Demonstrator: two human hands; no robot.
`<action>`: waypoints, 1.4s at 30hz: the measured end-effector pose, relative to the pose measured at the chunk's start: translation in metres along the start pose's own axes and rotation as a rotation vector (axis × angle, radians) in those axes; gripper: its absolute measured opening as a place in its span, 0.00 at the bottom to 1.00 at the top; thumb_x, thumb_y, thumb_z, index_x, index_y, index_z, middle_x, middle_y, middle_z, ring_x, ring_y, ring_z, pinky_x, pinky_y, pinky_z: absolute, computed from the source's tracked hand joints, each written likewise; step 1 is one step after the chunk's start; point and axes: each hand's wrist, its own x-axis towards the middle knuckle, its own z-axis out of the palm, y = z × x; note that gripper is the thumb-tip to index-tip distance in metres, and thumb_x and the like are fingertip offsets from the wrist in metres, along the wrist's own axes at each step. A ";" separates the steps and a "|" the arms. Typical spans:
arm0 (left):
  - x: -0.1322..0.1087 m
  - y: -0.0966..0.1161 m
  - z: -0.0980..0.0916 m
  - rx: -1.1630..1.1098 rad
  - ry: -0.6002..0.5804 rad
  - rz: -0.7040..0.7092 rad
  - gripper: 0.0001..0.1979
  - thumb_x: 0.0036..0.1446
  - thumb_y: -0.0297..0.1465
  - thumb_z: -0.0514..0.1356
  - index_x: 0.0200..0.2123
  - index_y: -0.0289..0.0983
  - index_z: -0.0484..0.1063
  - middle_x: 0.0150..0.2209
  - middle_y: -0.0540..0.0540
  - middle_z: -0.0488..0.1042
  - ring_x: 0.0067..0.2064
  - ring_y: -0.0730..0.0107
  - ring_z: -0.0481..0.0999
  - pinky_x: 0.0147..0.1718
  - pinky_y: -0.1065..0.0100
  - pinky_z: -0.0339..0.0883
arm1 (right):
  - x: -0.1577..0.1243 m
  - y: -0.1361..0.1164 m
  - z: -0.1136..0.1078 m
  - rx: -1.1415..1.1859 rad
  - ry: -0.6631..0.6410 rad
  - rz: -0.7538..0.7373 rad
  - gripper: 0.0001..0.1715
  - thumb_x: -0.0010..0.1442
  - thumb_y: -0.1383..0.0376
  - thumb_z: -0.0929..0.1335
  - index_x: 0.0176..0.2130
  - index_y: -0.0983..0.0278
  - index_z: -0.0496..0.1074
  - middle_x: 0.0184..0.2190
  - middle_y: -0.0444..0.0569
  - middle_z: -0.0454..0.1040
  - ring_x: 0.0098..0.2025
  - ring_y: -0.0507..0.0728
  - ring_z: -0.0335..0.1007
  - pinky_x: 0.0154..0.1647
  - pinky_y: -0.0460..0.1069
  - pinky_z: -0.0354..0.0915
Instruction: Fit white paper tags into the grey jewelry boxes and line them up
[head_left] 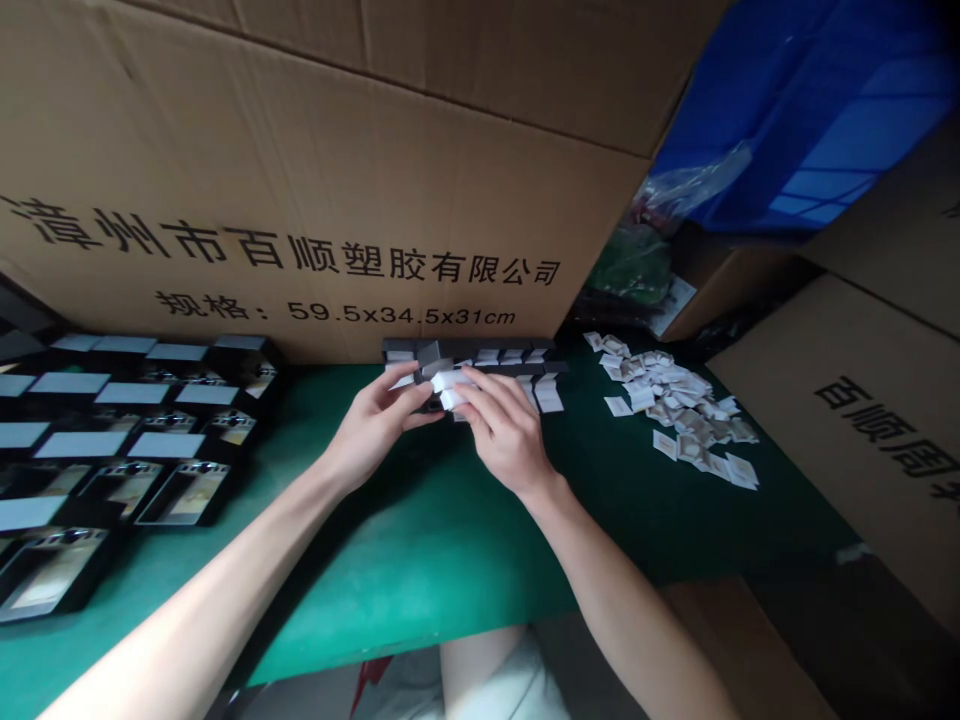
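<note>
Both hands meet over the green table, fingertips together on one small grey box.
Forearms stretch forward. The left hand grips the small grey box while the right hand pinches a white packet against it, just before the row of grey boxes; a pile of loose packets lies to the right.

Head camera looks forward and down, near the green table.

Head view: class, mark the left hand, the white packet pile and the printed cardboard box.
left hand point(373, 425): head view, back of hand.
white packet pile point(679, 405): head view, pile's middle.
printed cardboard box point(315, 150): head view, front wall.
</note>
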 end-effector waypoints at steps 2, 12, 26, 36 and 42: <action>0.000 -0.001 -0.001 0.027 -0.020 0.012 0.25 0.55 0.37 0.73 0.54 0.36 0.74 0.47 0.43 0.82 0.49 0.60 0.82 0.51 0.57 0.81 | -0.001 0.000 0.001 0.003 -0.010 -0.021 0.14 0.72 0.68 0.67 0.52 0.59 0.80 0.56 0.53 0.81 0.55 0.60 0.78 0.56 0.57 0.78; -0.004 0.002 0.002 0.050 -0.063 -0.004 0.27 0.53 0.37 0.73 0.55 0.36 0.75 0.47 0.43 0.82 0.49 0.58 0.83 0.51 0.56 0.81 | -0.001 -0.002 0.004 0.008 -0.037 -0.004 0.14 0.72 0.67 0.67 0.52 0.59 0.80 0.56 0.52 0.81 0.54 0.60 0.77 0.55 0.56 0.78; -0.004 0.002 -0.003 0.071 -0.142 -0.047 0.36 0.53 0.36 0.74 0.63 0.35 0.69 0.55 0.37 0.80 0.57 0.51 0.80 0.58 0.54 0.76 | -0.001 -0.006 0.004 0.024 0.029 0.043 0.09 0.70 0.64 0.70 0.46 0.57 0.82 0.49 0.52 0.83 0.49 0.59 0.80 0.52 0.56 0.80; -0.002 0.002 -0.008 0.084 -0.248 -0.004 0.46 0.46 0.33 0.79 0.66 0.38 0.63 0.62 0.33 0.76 0.64 0.46 0.76 0.63 0.51 0.71 | -0.001 -0.010 0.002 0.195 0.115 0.156 0.08 0.66 0.63 0.74 0.46 0.59 0.80 0.47 0.52 0.81 0.49 0.58 0.81 0.52 0.52 0.79; -0.003 0.006 -0.007 0.092 -0.203 -0.007 0.48 0.44 0.34 0.79 0.66 0.37 0.63 0.61 0.32 0.76 0.65 0.44 0.74 0.63 0.50 0.72 | 0.003 -0.012 0.002 0.210 0.147 0.094 0.09 0.67 0.69 0.71 0.47 0.60 0.79 0.47 0.54 0.81 0.50 0.57 0.81 0.52 0.53 0.79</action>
